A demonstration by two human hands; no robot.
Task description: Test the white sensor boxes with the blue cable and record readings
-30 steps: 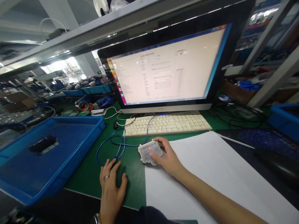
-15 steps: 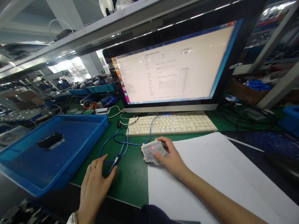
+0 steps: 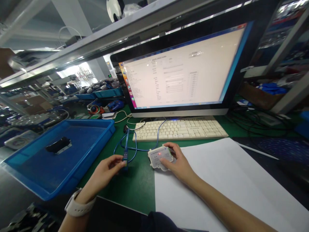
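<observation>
My left hand (image 3: 111, 166) pinches the plug (image 3: 125, 157) of a blue cable between thumb and fingertips, just above the green mat (image 3: 135, 187). The blue cable (image 3: 126, 140) runs up from the plug and loops on the mat, with part of it lying over the keyboard's left half. My right hand (image 3: 177, 162) grips a flat white box-shaped device (image 3: 158, 158) with printed labels and a small lit red light. Its thumb rests on top while the fingers curl around the far right edge. The device is beside the paper's left edge, a short distance right of the plug.
A white keyboard (image 3: 180, 129) lies below a large lit monitor (image 3: 178, 71). To the left is a blue tray (image 3: 79, 170) with a black part (image 3: 58, 145) inside. White paper (image 3: 193, 193) lies under my right forearm. Black cables (image 3: 256, 120) tangle at the right.
My left hand has moved right and closed on the cable's plug, which was lying on the mat, and lifted it. The right hand still holds the device in about the same place.
</observation>
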